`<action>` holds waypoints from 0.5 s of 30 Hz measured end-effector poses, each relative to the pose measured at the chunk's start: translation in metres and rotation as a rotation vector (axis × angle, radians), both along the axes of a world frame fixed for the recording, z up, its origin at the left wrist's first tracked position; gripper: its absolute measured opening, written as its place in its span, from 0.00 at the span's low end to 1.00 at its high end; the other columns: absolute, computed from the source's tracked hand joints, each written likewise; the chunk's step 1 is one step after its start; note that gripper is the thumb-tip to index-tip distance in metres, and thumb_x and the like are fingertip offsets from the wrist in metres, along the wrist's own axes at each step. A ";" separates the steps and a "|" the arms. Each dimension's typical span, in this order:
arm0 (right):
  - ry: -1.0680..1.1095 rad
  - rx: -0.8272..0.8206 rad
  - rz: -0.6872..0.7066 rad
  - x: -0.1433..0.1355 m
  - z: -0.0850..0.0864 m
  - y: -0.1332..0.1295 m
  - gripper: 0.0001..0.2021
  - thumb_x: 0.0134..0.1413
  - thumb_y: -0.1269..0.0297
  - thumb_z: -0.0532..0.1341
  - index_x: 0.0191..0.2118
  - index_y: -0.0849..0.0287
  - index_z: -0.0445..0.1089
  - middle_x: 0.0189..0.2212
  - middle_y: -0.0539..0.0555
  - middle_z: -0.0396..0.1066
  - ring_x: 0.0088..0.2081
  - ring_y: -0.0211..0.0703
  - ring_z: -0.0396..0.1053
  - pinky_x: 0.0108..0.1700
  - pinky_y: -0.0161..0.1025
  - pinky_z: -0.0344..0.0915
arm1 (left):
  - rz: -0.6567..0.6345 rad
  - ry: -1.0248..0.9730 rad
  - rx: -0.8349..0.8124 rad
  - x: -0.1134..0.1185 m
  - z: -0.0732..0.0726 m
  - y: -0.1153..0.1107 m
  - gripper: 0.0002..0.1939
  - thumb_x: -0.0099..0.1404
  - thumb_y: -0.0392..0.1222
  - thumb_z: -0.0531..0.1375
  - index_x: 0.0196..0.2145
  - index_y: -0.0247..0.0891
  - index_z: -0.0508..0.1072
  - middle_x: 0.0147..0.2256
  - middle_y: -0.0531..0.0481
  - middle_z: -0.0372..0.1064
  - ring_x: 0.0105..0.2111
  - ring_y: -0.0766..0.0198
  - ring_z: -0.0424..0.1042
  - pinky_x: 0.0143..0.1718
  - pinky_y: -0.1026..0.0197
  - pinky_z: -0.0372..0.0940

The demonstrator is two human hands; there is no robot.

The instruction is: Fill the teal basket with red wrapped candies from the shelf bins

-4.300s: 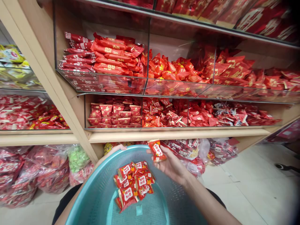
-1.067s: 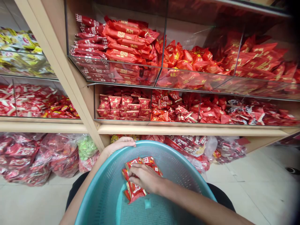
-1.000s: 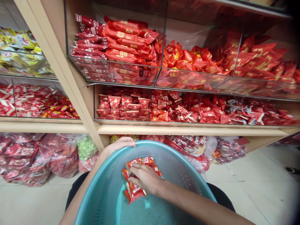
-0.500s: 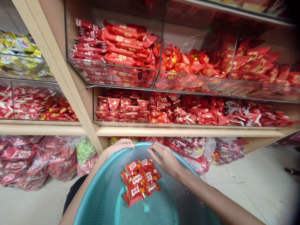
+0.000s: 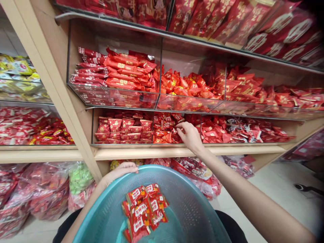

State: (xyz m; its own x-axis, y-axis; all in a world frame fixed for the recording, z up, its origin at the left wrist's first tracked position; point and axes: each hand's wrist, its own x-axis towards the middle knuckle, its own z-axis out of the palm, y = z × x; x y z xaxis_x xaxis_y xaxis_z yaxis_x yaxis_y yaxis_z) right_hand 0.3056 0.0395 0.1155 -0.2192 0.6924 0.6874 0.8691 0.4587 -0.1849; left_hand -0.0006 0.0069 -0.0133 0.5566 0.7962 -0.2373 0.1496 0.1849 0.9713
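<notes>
White labels (image 5: 139, 223) reading 柿柿如意! | Glossy red packets (image 5: 141, 204), gold-edged, piled inside teal basket (image 5: 194, 207) below far rim (image 5: 162, 168) | left hand (image 5: 126, 167) clamps rim | right hand (image 5: 189, 134) narrow at shelf packets (image 5: 165, 126), can't tell if holding

Both forearms are bare. The left forearm (image 5: 87, 204) rises from the lower left, slanting inward, and the left hand (image 5: 126, 169) lies low with its back upward, its fingers together, curled over and pointing to the right. The right forearm (image 5: 245, 184) runs diagonally up from the lower right corner, stretched farther forward; the right hand (image 5: 190, 135) sits higher than the other, its loosely bent fingers pointing left; whether its fingertips meet is unclear. Two dark-clothed legs (image 5: 231, 226) show below, spread apart.
</notes>
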 end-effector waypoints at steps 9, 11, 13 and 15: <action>-0.480 -0.073 -0.129 -0.031 0.010 0.051 0.17 0.50 0.71 0.56 0.48 0.61 0.62 0.43 0.59 0.65 0.46 0.51 0.59 0.44 0.42 0.55 | 0.005 0.002 0.025 -0.004 0.001 -0.002 0.14 0.53 0.50 0.60 0.26 0.35 0.71 0.28 0.54 0.65 0.29 0.66 0.61 0.33 0.64 0.54; -0.555 -0.059 -0.126 -0.034 0.010 0.052 0.18 0.50 0.72 0.55 0.49 0.62 0.60 0.43 0.60 0.65 0.46 0.51 0.59 0.45 0.43 0.54 | 0.002 -0.008 0.018 -0.004 0.001 -0.001 0.14 0.53 0.50 0.60 0.25 0.35 0.71 0.29 0.53 0.65 0.29 0.66 0.61 0.33 0.64 0.54; -0.604 -0.047 -0.123 -0.035 0.011 0.051 0.18 0.51 0.73 0.54 0.49 0.63 0.59 0.43 0.61 0.65 0.45 0.51 0.60 0.45 0.44 0.53 | 0.001 -0.011 0.012 -0.004 0.000 -0.001 0.13 0.52 0.50 0.61 0.25 0.35 0.71 0.29 0.54 0.65 0.29 0.67 0.61 0.32 0.65 0.54; -0.622 -0.038 -0.105 -0.034 0.011 0.052 0.17 0.52 0.73 0.53 0.49 0.63 0.59 0.43 0.61 0.65 0.45 0.51 0.60 0.46 0.45 0.53 | 0.004 -0.009 0.004 -0.004 -0.001 0.000 0.14 0.52 0.50 0.61 0.26 0.35 0.71 0.29 0.55 0.65 0.28 0.67 0.61 0.32 0.65 0.54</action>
State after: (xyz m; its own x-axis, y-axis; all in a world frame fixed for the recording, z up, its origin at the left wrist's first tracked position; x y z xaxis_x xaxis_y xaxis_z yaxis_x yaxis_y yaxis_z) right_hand 0.2720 0.0910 0.1267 -0.4990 0.7534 0.4282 0.8596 0.3677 0.3548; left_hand -0.0045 0.0072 -0.0142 0.5553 0.7997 -0.2285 0.1396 0.1812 0.9735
